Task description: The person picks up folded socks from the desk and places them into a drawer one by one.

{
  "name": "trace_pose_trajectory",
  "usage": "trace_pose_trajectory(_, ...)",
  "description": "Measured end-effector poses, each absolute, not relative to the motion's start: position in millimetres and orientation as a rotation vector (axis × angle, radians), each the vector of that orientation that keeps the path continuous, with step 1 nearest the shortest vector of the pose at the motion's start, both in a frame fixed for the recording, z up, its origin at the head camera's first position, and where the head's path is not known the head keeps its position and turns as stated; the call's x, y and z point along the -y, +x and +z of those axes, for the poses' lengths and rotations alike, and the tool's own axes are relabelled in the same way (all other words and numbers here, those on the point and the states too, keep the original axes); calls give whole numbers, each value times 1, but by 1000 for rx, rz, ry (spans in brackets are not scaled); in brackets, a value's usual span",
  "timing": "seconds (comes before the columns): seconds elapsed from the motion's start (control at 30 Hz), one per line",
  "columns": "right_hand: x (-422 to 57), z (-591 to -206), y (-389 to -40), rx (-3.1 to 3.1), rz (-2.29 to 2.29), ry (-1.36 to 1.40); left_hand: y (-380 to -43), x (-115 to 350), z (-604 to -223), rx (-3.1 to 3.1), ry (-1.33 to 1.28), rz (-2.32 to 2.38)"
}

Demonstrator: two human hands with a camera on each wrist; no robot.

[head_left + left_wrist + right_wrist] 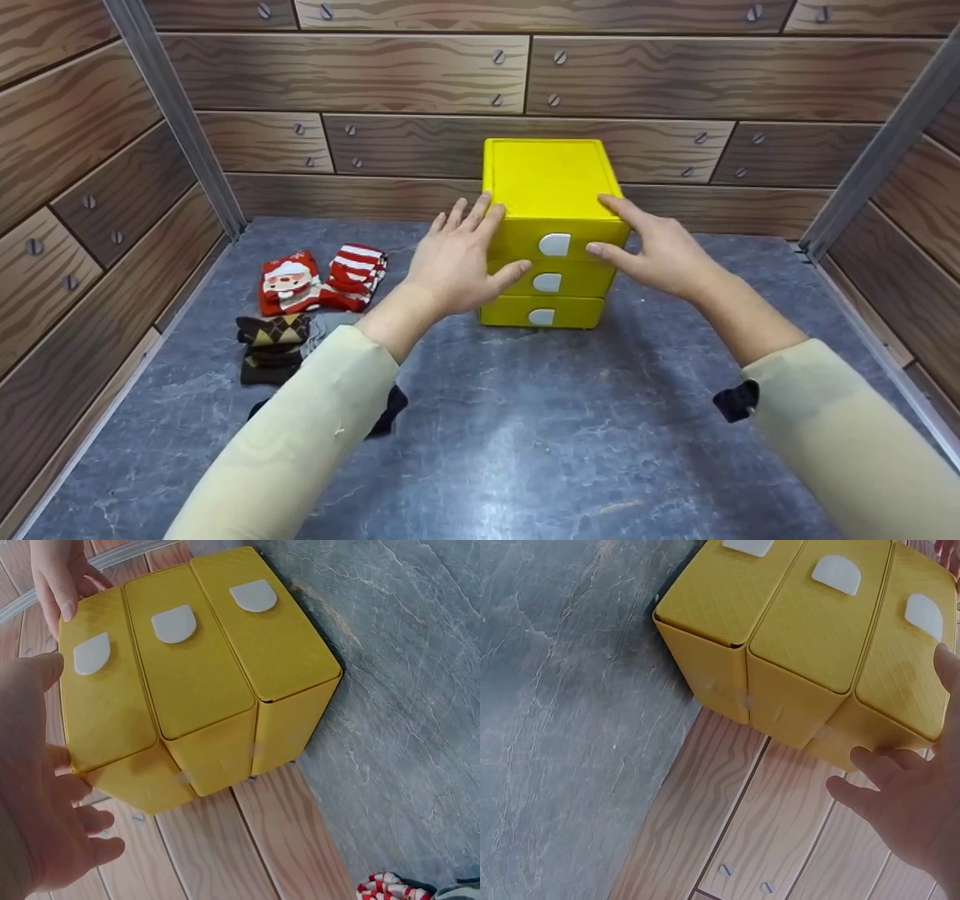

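A yellow three-drawer box (551,180) stands upright on the grey marbled surface, its white half-round pulls facing me and all its drawers pushed in. My left hand (461,259) is at the upper left side of the box, with fingers spread and fairly straight. On the opposite side, my right hand (664,251) has its fingertips at the top right edge and its thumb in front of the top drawer. In the left wrist view, the left fingers (97,849) extend past the box's side wall. The right wrist view shows the right hand (922,802) with loosely extended fingers along the other side.
Left of the box lie folded red socks (289,281) with a face pattern and red-white stripes. Nearer are brown argyle socks (274,330), a grey sock (326,324) and a black sock (388,411), partly behind my left sleeve. Wood-patterned walls (420,75) enclose the surface.
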State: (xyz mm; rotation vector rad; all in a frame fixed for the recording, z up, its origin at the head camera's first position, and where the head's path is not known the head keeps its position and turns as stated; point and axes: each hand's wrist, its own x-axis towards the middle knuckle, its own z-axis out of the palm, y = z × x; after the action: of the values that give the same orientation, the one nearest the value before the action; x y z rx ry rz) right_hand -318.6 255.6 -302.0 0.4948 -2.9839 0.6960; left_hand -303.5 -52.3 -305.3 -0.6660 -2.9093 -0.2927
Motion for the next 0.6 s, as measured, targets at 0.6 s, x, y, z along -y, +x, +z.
trace_pose_trajectory(0.6, -257, -302, -319, 2992, 760, 466, -299, 49, -301, 2878, -638, -396)
